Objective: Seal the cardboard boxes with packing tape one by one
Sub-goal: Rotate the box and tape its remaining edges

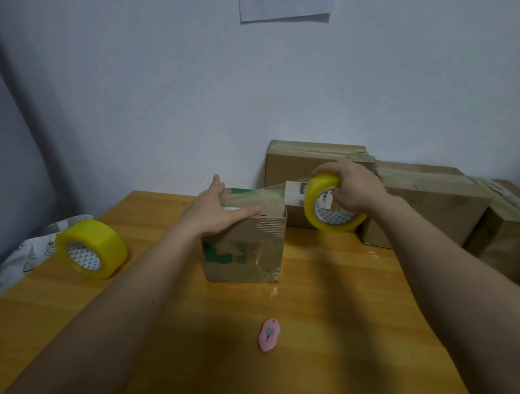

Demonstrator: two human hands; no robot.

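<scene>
Against a pale wall, taped boxes (429,201) sit stacked at the back right of the wooden table (338,293), seemingly finished. Near the middle stands a small cardboard box (243,244), upright, taller than wide. The left hand (218,209) presses flat on its top. The right hand (353,187) grips the tape roll (328,204), the strip running rightward off the lid, uncut. A spare roll (91,247) and pink cutter (269,334) wait.

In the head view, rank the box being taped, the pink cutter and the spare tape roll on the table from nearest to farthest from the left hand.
1. Box being taped: directly under the left hand, which presses on its top.
2. Spare tape roll: to the hand's left, near the table edge.
3. Pink cutter: on the table, in front of the box, closest to the person.
</scene>
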